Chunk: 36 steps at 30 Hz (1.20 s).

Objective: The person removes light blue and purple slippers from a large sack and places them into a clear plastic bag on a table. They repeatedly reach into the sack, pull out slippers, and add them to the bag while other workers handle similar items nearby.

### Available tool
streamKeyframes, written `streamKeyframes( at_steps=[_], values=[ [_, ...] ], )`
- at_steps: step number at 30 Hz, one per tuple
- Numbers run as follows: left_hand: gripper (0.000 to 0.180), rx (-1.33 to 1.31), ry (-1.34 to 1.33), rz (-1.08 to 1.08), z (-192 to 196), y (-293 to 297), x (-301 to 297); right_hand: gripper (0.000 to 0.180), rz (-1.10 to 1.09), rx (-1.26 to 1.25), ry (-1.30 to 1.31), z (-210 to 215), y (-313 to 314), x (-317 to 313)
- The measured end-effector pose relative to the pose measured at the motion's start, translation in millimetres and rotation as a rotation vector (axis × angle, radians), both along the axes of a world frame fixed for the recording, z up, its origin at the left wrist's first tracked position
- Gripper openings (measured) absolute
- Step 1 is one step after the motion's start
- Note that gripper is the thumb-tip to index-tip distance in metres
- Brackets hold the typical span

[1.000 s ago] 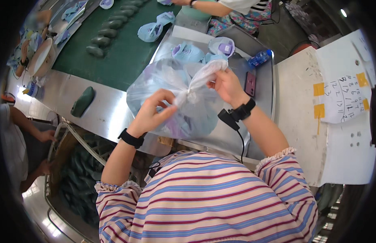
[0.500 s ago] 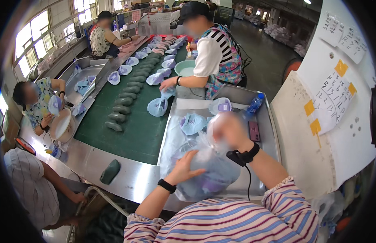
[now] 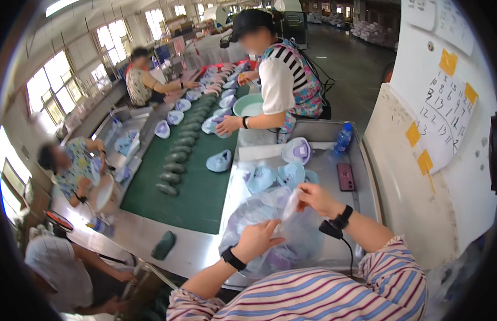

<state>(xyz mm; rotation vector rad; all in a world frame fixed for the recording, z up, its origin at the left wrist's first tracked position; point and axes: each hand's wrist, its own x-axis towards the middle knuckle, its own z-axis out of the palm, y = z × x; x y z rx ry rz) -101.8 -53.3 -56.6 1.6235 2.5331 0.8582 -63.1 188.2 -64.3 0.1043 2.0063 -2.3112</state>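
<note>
Pinching the gathered whitish neck of a cloudy, see-through plastic bag (image 3: 295,235) between thumb and fingertips, the right hand (image 3: 318,201) is just right of the frame's centre. Below and left of it, the left hand (image 3: 255,240) rests against the bag, its fingers close together and its thumb spread away from them. The bag sits at the lower centre of the frame, bulging with light blue and purple pieces, on a shiny metal tray (image 3: 334,211). Just above the bag lie pale blue fabric shoe uppers (image 3: 260,178), and above those a whitish-blue upper with a purple tab (image 3: 296,151). A pinkish-red phone (image 3: 345,177) lies on the tray right of these, below a blue plastic bottle (image 3: 343,137). At the lower left, a dark green foot-shaped form (image 3: 163,245) rests on a metal ledge. At upper centre, a co-worker's hand (image 3: 227,126) touches a blue-and-purple upper (image 3: 211,125) on a green belt (image 3: 203,198).
</note>
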Motion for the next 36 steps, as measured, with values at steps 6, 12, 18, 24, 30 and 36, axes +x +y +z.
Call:
streamKeyframes(
  at_steps=[6, 12, 18, 24, 30, 36],
  values=[
    [0.009, 0.146, -0.364, 0.182, 39.1, -42.9, -9.2, 0.033, 0.520, 0.319, 0.118, -6.7, -8.2, -4.8],
    [0.018, 0.566, -0.586, 0.105, 96.1, -27.8, -9.0, 0.033, 0.484, 1.039, 0.250, -63.2, -66.6, -11.2],
    [0.050, 0.514, -0.058, 0.384, 97.5, -74.1, 13.2, 0.023, 0.293, 1.059, 0.198, -74.0, -27.0, -15.4],
    [0.052, 0.220, -0.288, 0.193, -55.2, -27.2, -8.0, 0.017, 0.010, 0.906, 0.610, -12.6, -82.9, -24.8],
    [0.014, 0.315, -0.164, 0.675, -37.1, -91.3, -70.8, 0.019, -0.412, 1.207, 0.231, -9.5, 45.8, -45.1],
    [0.012, 0.405, -0.172, 0.881, -60.4, -137.2, -58.0, 0.025, -0.355, 0.927, 0.019, -72.0, 79.0, -2.2]
  ],
)
